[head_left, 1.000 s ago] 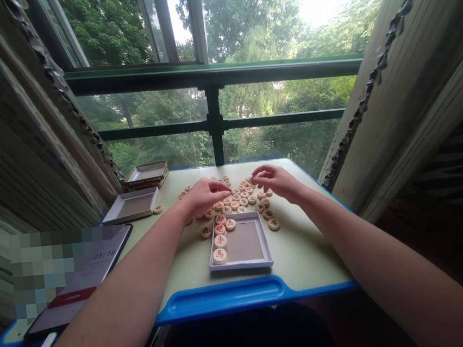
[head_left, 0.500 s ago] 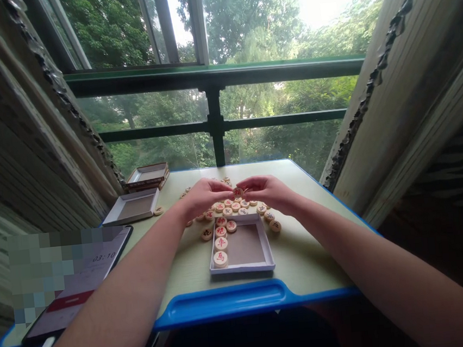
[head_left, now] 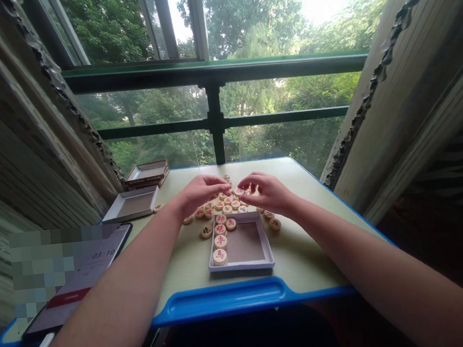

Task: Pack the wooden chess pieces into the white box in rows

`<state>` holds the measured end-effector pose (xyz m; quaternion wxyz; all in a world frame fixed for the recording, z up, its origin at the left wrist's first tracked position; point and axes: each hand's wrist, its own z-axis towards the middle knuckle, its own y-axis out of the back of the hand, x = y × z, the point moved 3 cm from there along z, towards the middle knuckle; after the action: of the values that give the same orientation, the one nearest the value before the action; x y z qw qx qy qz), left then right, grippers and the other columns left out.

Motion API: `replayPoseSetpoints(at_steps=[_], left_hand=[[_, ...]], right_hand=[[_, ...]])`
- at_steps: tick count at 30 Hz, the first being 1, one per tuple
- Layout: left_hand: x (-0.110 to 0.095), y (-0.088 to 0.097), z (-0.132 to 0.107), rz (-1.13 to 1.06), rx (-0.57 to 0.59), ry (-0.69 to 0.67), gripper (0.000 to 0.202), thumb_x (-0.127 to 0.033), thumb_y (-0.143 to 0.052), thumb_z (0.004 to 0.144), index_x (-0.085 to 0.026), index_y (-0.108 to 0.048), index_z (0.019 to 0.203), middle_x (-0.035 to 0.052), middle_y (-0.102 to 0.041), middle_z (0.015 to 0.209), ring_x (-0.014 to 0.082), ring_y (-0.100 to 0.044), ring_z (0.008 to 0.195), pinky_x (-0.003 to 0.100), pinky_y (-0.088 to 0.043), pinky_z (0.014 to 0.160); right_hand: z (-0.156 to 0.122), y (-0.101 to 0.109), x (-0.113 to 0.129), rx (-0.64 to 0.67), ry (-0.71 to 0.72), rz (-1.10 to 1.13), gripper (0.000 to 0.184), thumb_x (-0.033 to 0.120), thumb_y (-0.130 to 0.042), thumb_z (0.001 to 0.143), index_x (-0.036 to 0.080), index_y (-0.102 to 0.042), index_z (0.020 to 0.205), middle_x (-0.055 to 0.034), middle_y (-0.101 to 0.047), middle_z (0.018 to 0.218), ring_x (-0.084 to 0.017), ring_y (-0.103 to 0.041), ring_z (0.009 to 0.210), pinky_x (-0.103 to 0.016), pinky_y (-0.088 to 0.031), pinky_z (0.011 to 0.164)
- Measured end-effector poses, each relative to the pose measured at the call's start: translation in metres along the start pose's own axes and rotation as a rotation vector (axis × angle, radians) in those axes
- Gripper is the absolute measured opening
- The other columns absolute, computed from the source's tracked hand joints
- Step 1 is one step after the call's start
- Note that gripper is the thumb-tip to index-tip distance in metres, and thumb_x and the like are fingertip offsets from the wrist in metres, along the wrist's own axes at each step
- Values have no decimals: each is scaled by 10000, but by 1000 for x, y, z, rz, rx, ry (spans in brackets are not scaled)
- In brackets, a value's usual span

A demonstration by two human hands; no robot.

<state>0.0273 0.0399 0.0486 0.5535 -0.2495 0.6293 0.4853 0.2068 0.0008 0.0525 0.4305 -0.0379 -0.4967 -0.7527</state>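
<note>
Both my hands hover over a loose heap of round wooden Chinese chess pieces (head_left: 228, 201), their fingertips facing each other with a small gap between. My left hand (head_left: 204, 191) has its fingers stretched out and nothing visible in it. My right hand (head_left: 266, 190) is curved, thumb and fingers apart; a red-marked piece (head_left: 238, 191) shows just by its fingertips, seemingly on the heap. In front stands a shallow white box (head_left: 267, 241). Along its left side lies a column of red-marked pieces (head_left: 220, 242), with another piece (head_left: 231, 224) beside the column's upper end.
A second white box part (head_left: 110, 213) and a brown-sided box (head_left: 146, 173) sit at the back left. A phone (head_left: 82, 280) lies at the left, cable attached. The table has a blue edge with a molded groove (head_left: 227, 300). Curtains flank the window.
The red-marked piece that was held up between both hands is now out of their fingers, low by the heap. The hands have moved slightly apart and their fingers have opened.
</note>
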Motion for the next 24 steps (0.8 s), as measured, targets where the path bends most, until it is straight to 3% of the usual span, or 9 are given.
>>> replayPoseSetpoints(at_steps=[8, 12, 18, 24], left_hand=[[7, 4, 5, 141, -89, -23, 334, -423, -652, 677, -126, -696, 823, 78, -706, 784, 164, -604, 732, 270, -451, 661], [17, 9, 9, 435, -148, -62, 266, -364, -636, 671, -167, -720, 830, 65, -707, 872, 201, -620, 817, 289, -465, 735], [29, 7, 14, 647, -17, -105, 177, -345, -625, 663, -226, -738, 729, 43, -710, 888, 218, -625, 847, 294, -465, 813], [33, 10, 18, 718, -48, -148, 155, -302, -607, 691, -228, -734, 741, 56, -710, 874, 232, -618, 882, 332, -460, 848]], right_hand=[[3, 0, -33, 108, -251, -257, 176, 260, -608, 715, 175, -693, 844, -55, -669, 877, -162, -578, 768, -247, -419, 668], [3, -1, -44, 165, -318, -280, 185, 282, -605, 717, 181, -709, 832, -60, -677, 890, -184, -595, 811, -260, -431, 712], [2, -3, -45, 215, -375, -241, 263, 332, -634, 703, 200, -722, 913, -71, -663, 970, -199, -598, 874, -264, -447, 745], [4, 2, -55, 156, -406, -372, 258, 360, -602, 727, 177, -733, 854, -95, -681, 913, -214, -606, 802, -274, -439, 677]])
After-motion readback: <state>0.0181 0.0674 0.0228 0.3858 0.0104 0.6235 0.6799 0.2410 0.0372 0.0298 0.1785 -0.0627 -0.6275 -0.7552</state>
